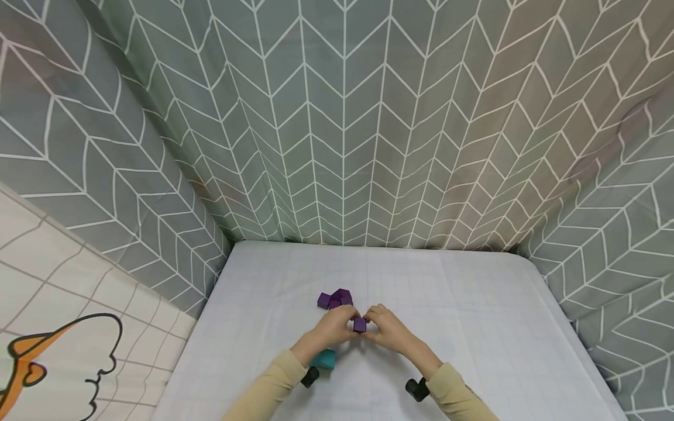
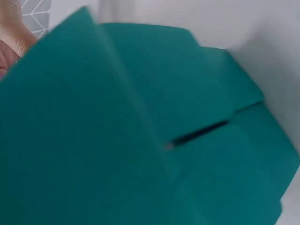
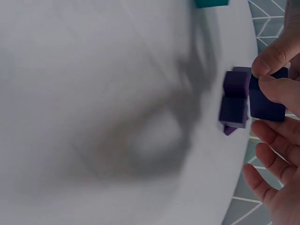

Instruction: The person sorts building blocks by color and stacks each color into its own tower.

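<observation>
White tabletop, perhaps cloth, beneath purple cube, chevron curtains beyond

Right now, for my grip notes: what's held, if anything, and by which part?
The left hand and right hand hold a purple block, thumbs on its near face; the hold on its far side is hidden.

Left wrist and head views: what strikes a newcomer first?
Probably the teal piece, filling most of the left wrist view. In the head view, the white-lined curtain spans the upper half; below it, the left hand and right hand pinch a purple cube at the white table, near other purple blocks.
</observation>
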A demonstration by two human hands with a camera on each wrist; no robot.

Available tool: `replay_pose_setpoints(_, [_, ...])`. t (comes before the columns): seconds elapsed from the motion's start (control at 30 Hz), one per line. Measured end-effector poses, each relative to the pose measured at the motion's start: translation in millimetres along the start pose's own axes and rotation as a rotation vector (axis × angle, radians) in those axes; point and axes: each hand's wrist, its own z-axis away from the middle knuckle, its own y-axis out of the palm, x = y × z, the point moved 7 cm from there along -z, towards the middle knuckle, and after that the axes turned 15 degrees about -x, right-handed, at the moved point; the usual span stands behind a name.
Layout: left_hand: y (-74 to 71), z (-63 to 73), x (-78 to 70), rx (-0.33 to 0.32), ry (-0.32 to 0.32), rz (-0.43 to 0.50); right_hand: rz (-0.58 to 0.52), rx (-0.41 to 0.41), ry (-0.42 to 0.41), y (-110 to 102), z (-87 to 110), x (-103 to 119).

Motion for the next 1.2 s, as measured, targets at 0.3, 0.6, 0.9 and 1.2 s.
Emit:
replay_pose_setpoints(0.3, [12.6,6.0,-2.6,0.046,0.041,-0.061,-0.013,0.066,0.065,13,14.3,-2])
replay_pose_setpoints(0.6, [25.4,8.5,-0.8,0.143,0.037,-0.148,0.005,0.061,0.071,27,26.8,-6])
replay_pose_setpoints(0.9, [30.2,9.5,-3.3,0.181,0.061,-0.210,-0.016,0.033,0.052,31,31.6,-4])
replay_pose_setpoints(1.2, [35.3,8.4,-3.2,0.195,0.071,-0.245,-0.009,-0.008,0.035,34,34.7,-6])
